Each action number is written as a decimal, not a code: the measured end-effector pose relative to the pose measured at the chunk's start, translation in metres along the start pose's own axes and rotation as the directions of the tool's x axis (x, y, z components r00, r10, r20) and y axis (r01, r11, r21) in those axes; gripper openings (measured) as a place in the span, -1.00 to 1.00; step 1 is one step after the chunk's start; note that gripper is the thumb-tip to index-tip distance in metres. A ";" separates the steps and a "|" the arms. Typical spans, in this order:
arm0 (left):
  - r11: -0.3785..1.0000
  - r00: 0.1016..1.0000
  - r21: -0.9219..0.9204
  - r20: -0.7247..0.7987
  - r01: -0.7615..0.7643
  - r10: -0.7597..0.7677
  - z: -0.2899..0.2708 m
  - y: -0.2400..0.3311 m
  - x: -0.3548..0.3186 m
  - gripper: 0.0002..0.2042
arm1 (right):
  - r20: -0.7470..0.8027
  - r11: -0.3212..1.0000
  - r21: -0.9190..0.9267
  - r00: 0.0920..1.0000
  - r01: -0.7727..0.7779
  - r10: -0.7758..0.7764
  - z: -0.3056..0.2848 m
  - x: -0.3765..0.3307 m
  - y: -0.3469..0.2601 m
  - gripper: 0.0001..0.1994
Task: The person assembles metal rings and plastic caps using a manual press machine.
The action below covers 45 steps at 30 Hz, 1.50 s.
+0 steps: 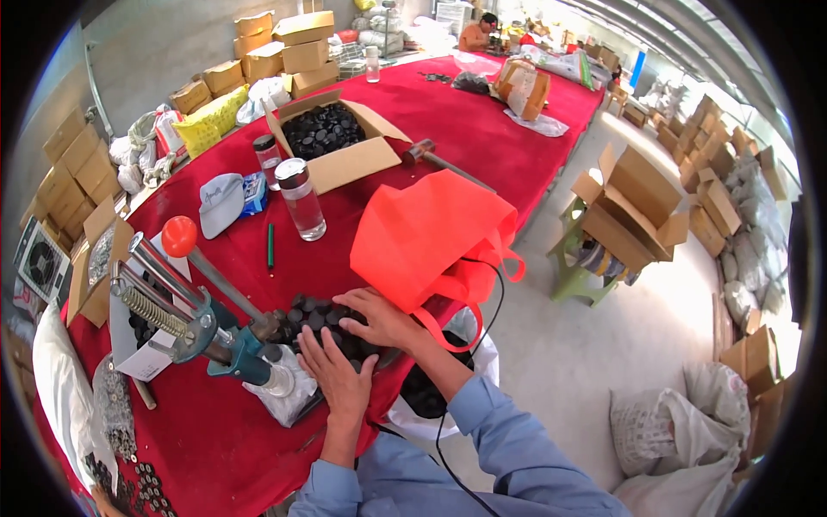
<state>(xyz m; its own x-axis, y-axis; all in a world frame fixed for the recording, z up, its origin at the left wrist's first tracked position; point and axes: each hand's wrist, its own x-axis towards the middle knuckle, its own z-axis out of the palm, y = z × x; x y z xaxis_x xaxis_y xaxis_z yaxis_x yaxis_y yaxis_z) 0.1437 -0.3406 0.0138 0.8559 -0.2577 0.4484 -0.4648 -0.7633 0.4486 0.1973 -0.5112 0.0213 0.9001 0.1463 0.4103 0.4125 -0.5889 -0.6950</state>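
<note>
A pile of small black round caps [320,317] lies on the red tablecloth [482,129] right in front of me. My left hand [341,376] rests flat on the near side of the pile with fingers spread. My right hand [379,317] lies over the pile's right side, fingers pointing left, next to an orange fabric bag [431,233]. A teal hand press [233,345] with a red knob lever [179,235] stands just left of the pile. Neither hand grips anything that I can see.
An open cardboard box of black caps [332,133] sits farther back, with two clear lidded bottles [301,198] beside it. Metal washers [121,422] lie at the left. Stacked cartons line the far wall and right floor. A person sits at the far end.
</note>
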 end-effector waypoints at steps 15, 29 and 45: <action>0.999 0.999 -0.022 0.012 0.034 -0.033 0.005 0.005 0.013 0.04 | 0.144 0.992 0.115 0.987 0.057 -0.073 -0.014 0.011 0.030 -0.64; 0.998 0.998 0.057 0.066 0.021 -0.025 0.006 0.007 0.006 -0.07 | 0.237 0.968 0.219 0.955 0.126 -0.178 -0.016 0.003 0.038 -0.58; 0.879 0.892 -0.326 0.172 -0.350 0.419 0.037 0.028 0.027 -0.01 | 0.215 0.969 0.097 0.955 -0.227 0.202 -0.086 -0.071 0.019 -0.55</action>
<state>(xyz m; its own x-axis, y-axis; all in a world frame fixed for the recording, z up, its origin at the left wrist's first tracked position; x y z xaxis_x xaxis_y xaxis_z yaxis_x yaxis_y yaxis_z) 0.1620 -0.3906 0.0096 0.6076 -0.6515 0.4543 -0.7813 -0.3876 0.4891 0.1295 -0.6013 0.0297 0.9736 0.1912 0.1246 0.2089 -0.5266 -0.8241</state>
